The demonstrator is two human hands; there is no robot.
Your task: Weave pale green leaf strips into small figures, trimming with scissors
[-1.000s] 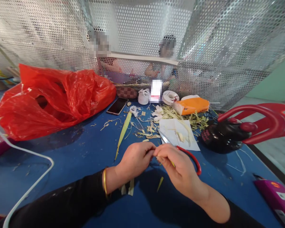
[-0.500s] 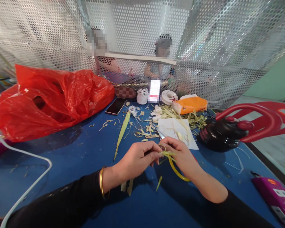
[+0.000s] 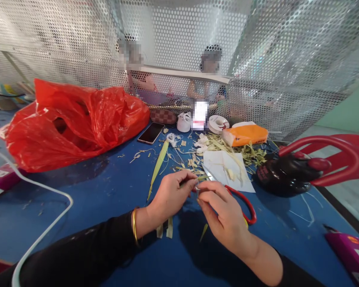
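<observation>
Now, in the head view, both bare hands meet over the near half of the blue desk (image 3: 116, 187), fingertips close together. The left hand (image 3: 171, 196) pinches a thin pale strand (image 3: 197, 190) between thumb and finger; most of it is hidden. The right hand (image 3: 225, 213) has its fingers curled beside it, but whether its grip is clenched on the strand too I cannot tell.

Under the right hand lie scissors (image 3: 251, 211), blade toward the far edge, handle toward the right edge. A yellow scrap (image 3: 204, 231) rests on the desk between the hands, and pale strips (image 3: 169, 229) show below the left wrist. Just beyond the left hand lies a long leaf (image 3: 159, 161), its narrow end nearest.

Past the scissors is white paper (image 3: 245, 181), near leaf scraps (image 3: 255, 155). Along the far edge sit a phone (image 3: 151, 132), lying flat, a case (image 3: 163, 117), a white ball (image 3: 184, 123), a roll (image 3: 211, 126) and an orange packet (image 3: 248, 136). A red bag (image 3: 107, 115) fills the far left corner; a black jar (image 3: 283, 181) stands near the right edge.
</observation>
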